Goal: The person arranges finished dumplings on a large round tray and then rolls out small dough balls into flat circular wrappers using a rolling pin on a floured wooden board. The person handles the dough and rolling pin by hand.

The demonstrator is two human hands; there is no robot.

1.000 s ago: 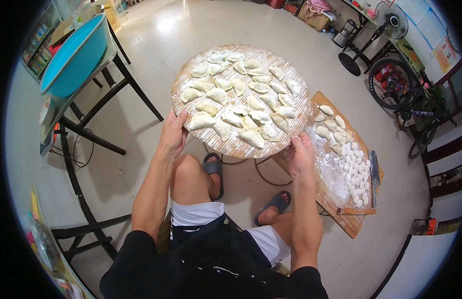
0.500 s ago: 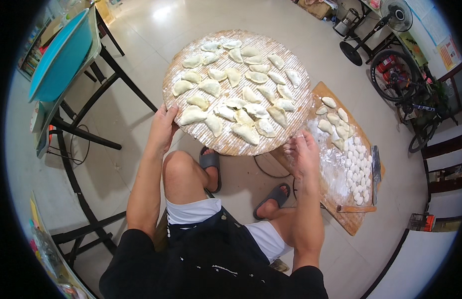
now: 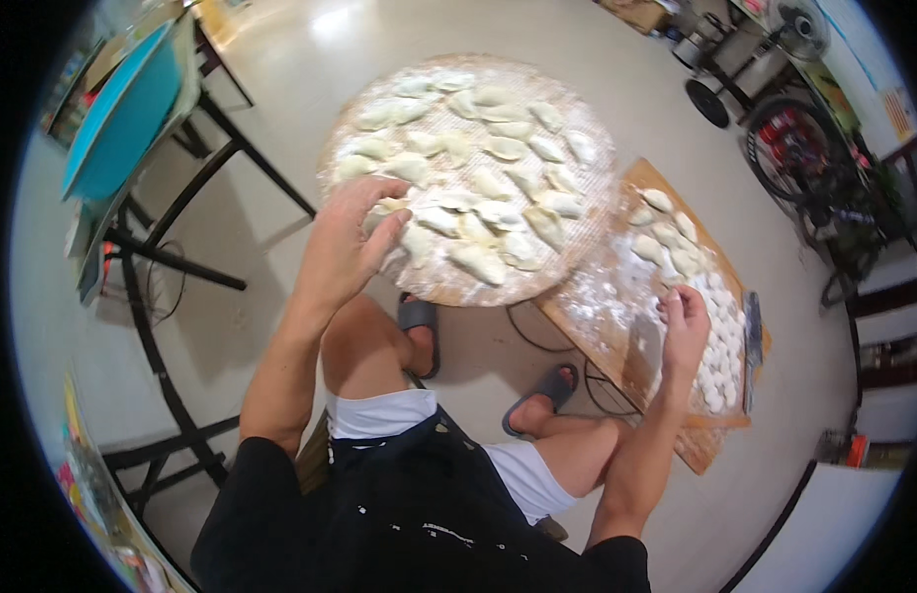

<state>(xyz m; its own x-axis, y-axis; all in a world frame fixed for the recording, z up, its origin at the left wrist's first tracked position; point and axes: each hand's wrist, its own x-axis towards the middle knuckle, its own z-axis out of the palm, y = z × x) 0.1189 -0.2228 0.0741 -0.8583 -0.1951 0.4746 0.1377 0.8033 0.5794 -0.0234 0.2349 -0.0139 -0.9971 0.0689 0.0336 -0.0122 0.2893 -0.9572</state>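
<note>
A round ridged tray, dusted with flour, bears several folded dumplings. My left hand is over its near left side, thumb and fingers spread around a dumpling that they partly cover; whether they touch it is unclear. My right hand hovers over the wooden board to the right, beside small white dough pieces. Its fingers are bent and blurred, and I cannot see whether anything is between them. More dumplings lie at the board's far end.
A cleaver-like blade lies along the board's right edge, with a wooden rolling pin near its front. At left, a large blue basin sits on a dark-legged table. A bicycle and a fan stand at far right.
Both hands have let go of the tray's rim. My left hand has moved up over the dumplings on the tray; my right hand has moved right, over the wooden board.
</note>
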